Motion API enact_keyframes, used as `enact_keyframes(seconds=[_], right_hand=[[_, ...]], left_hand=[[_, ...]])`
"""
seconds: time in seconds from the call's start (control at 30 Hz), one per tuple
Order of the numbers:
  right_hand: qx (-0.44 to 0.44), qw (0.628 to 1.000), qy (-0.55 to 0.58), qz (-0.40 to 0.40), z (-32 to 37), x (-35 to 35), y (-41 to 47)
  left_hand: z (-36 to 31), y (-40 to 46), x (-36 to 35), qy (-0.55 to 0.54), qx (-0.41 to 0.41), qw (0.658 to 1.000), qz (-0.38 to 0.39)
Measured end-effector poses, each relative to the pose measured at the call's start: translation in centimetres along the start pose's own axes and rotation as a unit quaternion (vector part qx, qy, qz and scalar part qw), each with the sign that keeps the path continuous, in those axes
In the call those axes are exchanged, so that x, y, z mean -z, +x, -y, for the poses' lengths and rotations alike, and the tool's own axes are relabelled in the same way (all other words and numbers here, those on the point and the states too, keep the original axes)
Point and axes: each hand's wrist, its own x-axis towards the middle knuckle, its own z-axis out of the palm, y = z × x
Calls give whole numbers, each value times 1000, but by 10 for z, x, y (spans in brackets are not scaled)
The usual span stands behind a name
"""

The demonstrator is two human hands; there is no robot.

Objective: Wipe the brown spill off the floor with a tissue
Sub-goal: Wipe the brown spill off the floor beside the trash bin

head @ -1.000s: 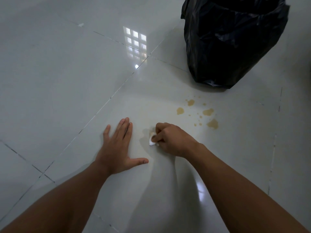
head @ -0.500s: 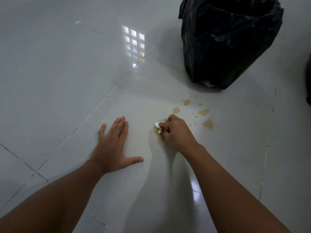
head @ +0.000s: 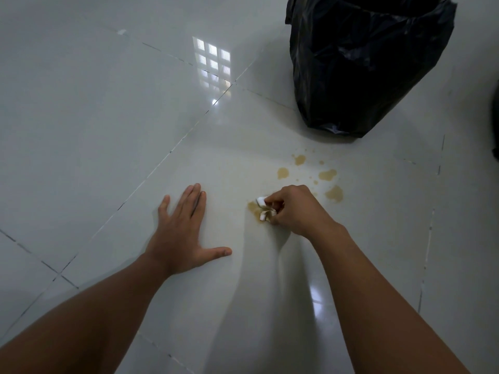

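A brown spill lies on the glossy white floor tiles as several blotches (head: 327, 175) and small drops, with one smeared patch (head: 253, 207) nearest me. My right hand (head: 295, 209) is closed around a small crumpled white tissue (head: 264, 210), partly stained brown, and presses it onto that smeared patch. My left hand (head: 183, 236) rests flat on the floor to the left, fingers spread, holding nothing. Most of the tissue is hidden under my right fingers.
A bin lined with a black plastic bag (head: 364, 63) stands on the floor just beyond the spill, at the upper right. A dark object (head: 496, 122) shows at the right edge. Grout lines cross the tiles, and a window reflection (head: 213, 66) shines further away.
My right hand has carried the tissue forward and right, from bare floor up to the nearest brown patch, which now looks smeared. My left hand has stayed planted.
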Motion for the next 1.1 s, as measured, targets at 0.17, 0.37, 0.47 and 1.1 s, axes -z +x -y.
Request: enact_keyframes(seconds=[0.17, 0.37, 0.47, 1.1], right_hand=[[-31, 999, -8, -4, 13, -12, 7], [-40, 998, 22, -34, 27, -23, 13], [-40, 995, 31, -89, 27, -14, 17], [48, 998, -19, -44, 26, -20, 10]], left_hand=[[0, 1, 0, 0, -2, 1000, 3], [-1, 1, 0, -9, -3, 1000, -5], [-1, 0, -1, -7, -1, 1000, -5], [0, 0, 0, -13, 0, 1000, -12]])
